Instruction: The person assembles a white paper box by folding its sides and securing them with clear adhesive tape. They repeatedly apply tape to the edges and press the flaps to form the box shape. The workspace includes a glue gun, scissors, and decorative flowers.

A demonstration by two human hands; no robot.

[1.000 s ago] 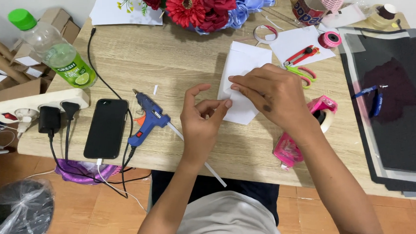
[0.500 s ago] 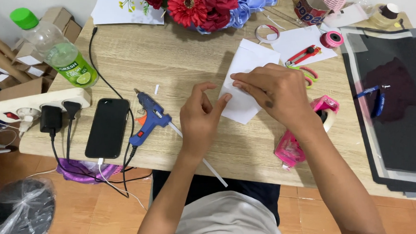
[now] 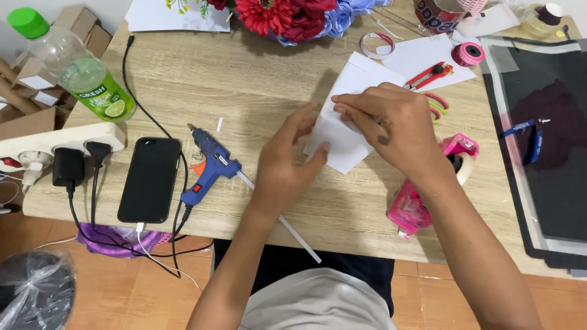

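A white sheet of paper (image 3: 356,83) lies tilted on the wooden table (image 3: 237,75). My right hand (image 3: 387,124) presses down on its middle with the fingers bent over the paper. At the sheet's lower left edge rests my left hand (image 3: 286,159), thumb and fingers pinching the paper's border. A blue glue gun (image 3: 208,165) with a white glue stick lies just left of my left hand.
A black phone (image 3: 150,179), a power strip (image 3: 48,146) with plugs and a green-capped bottle (image 3: 78,69) sit at the left. Red and blue flowers (image 3: 293,6) stand at the back. A pink tape dispenser (image 3: 433,185), a red cutter (image 3: 428,76), tape rolls and a dark mat (image 3: 563,140) lie at the right.
Both hands have shifted slightly on the paper; my left fingers closed in on its lower edge. The paper has turned a little.
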